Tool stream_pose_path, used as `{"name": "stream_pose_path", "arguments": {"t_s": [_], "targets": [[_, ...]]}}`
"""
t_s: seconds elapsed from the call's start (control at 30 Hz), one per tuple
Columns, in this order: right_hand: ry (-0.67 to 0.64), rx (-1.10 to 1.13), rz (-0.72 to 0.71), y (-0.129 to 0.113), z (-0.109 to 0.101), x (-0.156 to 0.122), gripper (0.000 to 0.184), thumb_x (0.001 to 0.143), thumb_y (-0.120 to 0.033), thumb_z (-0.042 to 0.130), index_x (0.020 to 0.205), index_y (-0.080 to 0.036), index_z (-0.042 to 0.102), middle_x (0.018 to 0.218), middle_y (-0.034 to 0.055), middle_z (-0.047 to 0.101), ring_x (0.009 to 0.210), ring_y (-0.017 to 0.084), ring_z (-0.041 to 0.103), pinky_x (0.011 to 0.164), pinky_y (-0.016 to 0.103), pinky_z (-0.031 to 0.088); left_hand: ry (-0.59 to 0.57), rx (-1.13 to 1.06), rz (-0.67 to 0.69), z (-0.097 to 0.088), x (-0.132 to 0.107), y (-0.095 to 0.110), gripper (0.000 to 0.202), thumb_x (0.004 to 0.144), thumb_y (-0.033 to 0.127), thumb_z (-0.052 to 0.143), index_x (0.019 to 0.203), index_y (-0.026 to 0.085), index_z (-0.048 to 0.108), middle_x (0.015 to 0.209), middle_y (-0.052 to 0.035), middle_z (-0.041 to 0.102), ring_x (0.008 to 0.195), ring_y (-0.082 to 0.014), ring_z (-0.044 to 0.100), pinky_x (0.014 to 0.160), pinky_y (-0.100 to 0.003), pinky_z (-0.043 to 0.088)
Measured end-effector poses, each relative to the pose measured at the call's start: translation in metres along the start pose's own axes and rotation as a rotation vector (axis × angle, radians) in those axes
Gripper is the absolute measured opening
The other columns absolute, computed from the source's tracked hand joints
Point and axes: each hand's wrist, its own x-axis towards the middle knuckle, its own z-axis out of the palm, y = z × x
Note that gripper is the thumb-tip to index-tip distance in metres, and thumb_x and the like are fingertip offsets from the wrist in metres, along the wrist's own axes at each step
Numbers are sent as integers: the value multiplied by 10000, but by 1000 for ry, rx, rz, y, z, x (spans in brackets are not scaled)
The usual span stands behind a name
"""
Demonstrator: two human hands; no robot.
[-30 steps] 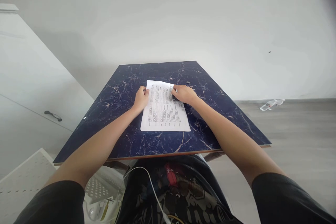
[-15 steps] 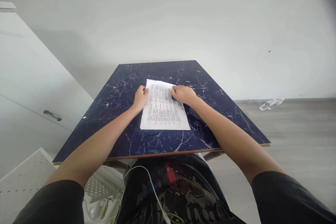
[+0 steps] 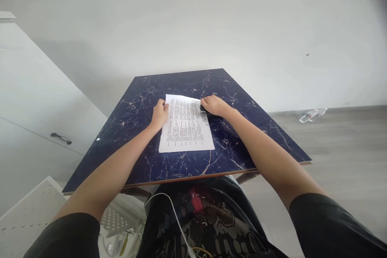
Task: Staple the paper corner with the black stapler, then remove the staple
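Printed sheet (image 3: pixel 186 133) lies flat on the tabletop (image 3: pixel 142 161), held at its far end between the two hands. The right grip (image 3: pixel 215 105) is curled narrow round a small dark object (image 3: pixel 204 109). I can't make out what it is, only that it sits under the fingers right at the sheet's right-hand margin. Over the last second that grip has slid outward, away from the left one. Its fingertips were further in over the print, and now they sit at the margin, with most of the hand off the paper and on bare tabletop. The left grip (image 3: pixel 159 113), across the sheet from it, has hardly stirred. Its fingers are bent with the tips on the sheet's left edge, and whether they pinch that edge or only press it down I cannot tell. The sheet itself has kept its place and its slight slant. So to my eye the shift changes where the dark object meets the paper and does not move the paper. Out beyond the right grip, well apart on the floor (image 3: pixel 347 149), lies a clear plastic bottle (image 3: pixel 311 115). Out beyond the left grip stands a white cabinet (image 3: pixel 36 100) with a dark handle (image 3: pixel 61 138)
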Motion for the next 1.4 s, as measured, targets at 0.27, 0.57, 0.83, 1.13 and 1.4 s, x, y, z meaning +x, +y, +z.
{"name": "stream_pose_path", "arguments": {"t_s": [0.27,0.57,0.83,1.13,1.4], "targets": [[-43,-38,13,41,-11,-9,424,1091,-259,278,1004,-150,679,1030,174,714,874,261,614,758,343,389,-11,344,267,-4,-11,15,375,883,160,655,1252,145,587,1353,-218,574,1317,-404,498,1118,-578,402],[-64,-123,-54,36,-8,-6,300,1038,-182,376,1068,-140,672,1126,192,714,944,282,640,798,358,379,-670,245,638,20,-38,46,543,1074,517,394,1573,314,469,1686,-53,380,1547,-298,339,1273,-499,238],[-73,-164,-89,44,-3,-4,273,1022,-150,403,1138,-125,650,1185,222,685,989,292,626,825,360,373,-700,313,643,14,-34,43,573,1068,537,369,1590,314,451,1685,-63,379,1537,-324,346,1254,-499,234],[-77,-156,-76,44,-3,-2,319,1063,-194,350,1109,-152,663,1107,173,708,903,269,630,759,342,370,-680,298,679,5,-30,40,527,1020,495,481,1525,355,534,1601,-61,487,1457,-323,439,1202,-473,303],[-81,-165,-78,39,-8,-5,281,1057,-191,397,1117,-137,666,1140,193,706,967,289,645,780,342,385,-726,329,690,8,-31,37,556,1060,478,396,1604,366,418,1727,-25,290,1582,-316,269,1277,-507,173]]}}
